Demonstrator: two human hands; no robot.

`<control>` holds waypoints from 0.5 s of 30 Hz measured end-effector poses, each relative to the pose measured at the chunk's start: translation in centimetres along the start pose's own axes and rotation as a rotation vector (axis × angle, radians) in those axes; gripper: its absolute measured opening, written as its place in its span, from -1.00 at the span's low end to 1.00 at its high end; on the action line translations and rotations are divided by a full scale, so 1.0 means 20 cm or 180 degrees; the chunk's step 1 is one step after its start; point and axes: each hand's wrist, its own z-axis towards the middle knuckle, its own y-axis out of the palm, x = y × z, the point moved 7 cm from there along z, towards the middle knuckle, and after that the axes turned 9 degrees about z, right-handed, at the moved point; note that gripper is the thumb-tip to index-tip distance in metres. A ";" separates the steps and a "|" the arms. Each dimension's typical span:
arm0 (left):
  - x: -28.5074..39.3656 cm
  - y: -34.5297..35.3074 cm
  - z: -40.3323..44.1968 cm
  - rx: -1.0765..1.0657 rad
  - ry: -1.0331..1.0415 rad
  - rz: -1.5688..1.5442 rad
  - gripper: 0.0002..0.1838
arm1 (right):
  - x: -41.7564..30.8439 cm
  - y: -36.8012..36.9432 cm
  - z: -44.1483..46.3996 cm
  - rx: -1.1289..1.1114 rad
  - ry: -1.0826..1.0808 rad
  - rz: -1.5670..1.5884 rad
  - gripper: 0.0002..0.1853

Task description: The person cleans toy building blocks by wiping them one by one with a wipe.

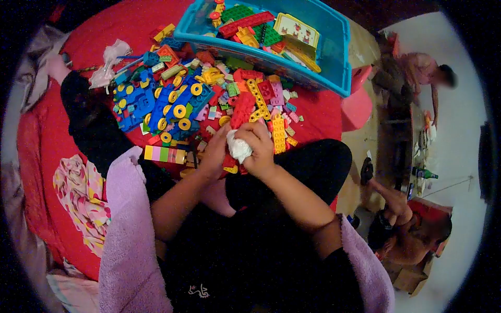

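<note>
Close together in front of my lap, both my hands are closed around a long red toy block [243, 108] that sticks out above the fingers. My left hand [214, 155] grips its left side. In the fingers of my right hand [259, 147] is a crumpled white wipe [239, 149], pressed against the block; the block's lower part is mostly hidden by the hands. Just right of them lies a yellow studded brick [279, 134], with a yellow strip with holes [258, 99] above it. Blue pieces with yellow wheels [168, 108] are heaped to the left.
A blue plastic bin [326, 81] with bricks and plates stands behind the pile on the red sheet [99, 31]. A white and pink cloth [109, 63] and a patterned cloth [81, 198] lie left. Two people are at the right, beyond a pink stool [357, 108].
</note>
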 end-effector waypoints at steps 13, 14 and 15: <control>-0.08 0.03 0.04 -0.0101 0.0568 0.1377 -0.52 | 0.20 -0.19 0.03 0.1179 0.0309 -0.0116 -0.71; 0.00 0.07 -0.04 -0.0246 0.0735 0.1519 -0.53 | 0.27 -0.23 0.04 0.1196 0.0670 -0.0256 -0.73; -0.01 0.06 -0.03 -0.0247 0.0733 0.1518 -0.53 | 0.34 -0.28 0.04 0.1210 0.1032 -0.0396 -0.75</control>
